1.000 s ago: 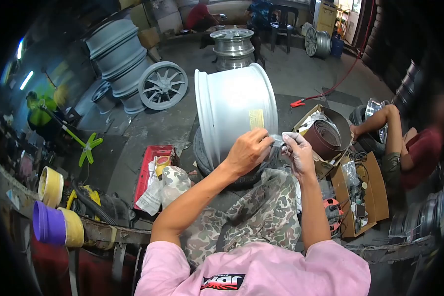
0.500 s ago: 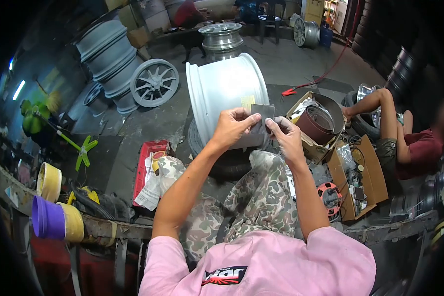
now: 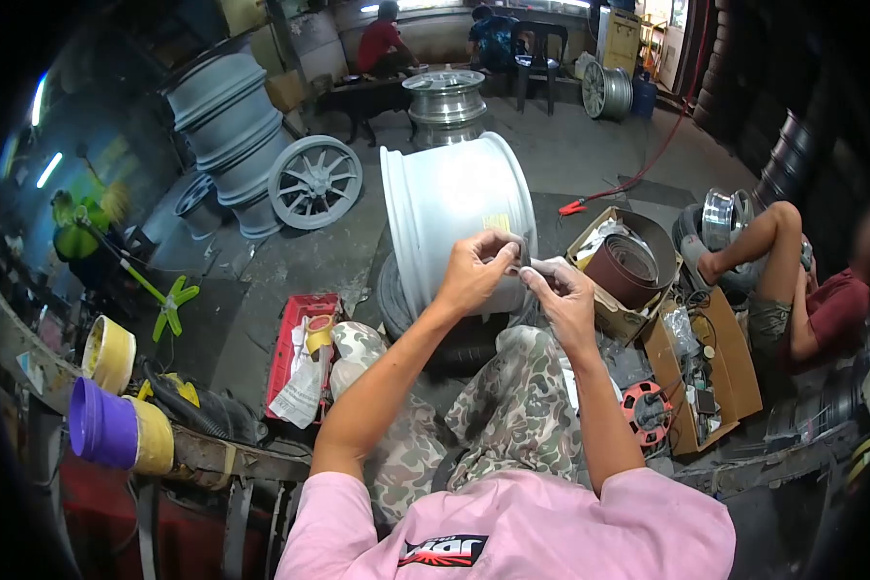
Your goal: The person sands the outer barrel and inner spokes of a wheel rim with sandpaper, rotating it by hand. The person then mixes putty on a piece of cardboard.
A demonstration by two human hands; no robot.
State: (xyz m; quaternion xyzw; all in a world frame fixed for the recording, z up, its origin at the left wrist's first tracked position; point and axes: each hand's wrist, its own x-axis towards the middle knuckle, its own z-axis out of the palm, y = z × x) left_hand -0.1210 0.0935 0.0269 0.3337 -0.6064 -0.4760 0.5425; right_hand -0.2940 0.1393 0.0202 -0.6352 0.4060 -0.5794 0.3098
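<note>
A small dark grey sheet [image 3: 520,253], seen nearly edge-on, is pinched between my two hands. My left hand [image 3: 480,271] has its thumb and fingers closed on the sheet's left side. On the right side my right hand [image 3: 561,298] grips it, with greyish fingertips. Just behind them stands a large silver-grey wheel rim [image 3: 454,193] on a dark tire [image 3: 393,300]. A yellow label [image 3: 496,221] on the rim is partly covered by my left hand.
At right are a box with a brown abrasive roll [image 3: 626,266], a cardboard box of parts [image 3: 735,372] and a seated person [image 3: 831,309]. A red crate [image 3: 285,343] lies left, grey rims [image 3: 232,135] stand behind it. A dog [image 3: 362,101] and two people are at the back.
The sheet, broad face visible half a second ago, now shows almost edge-on. Both hands have moved slightly lower, and the view has tilted so more of the back of the room shows.
</note>
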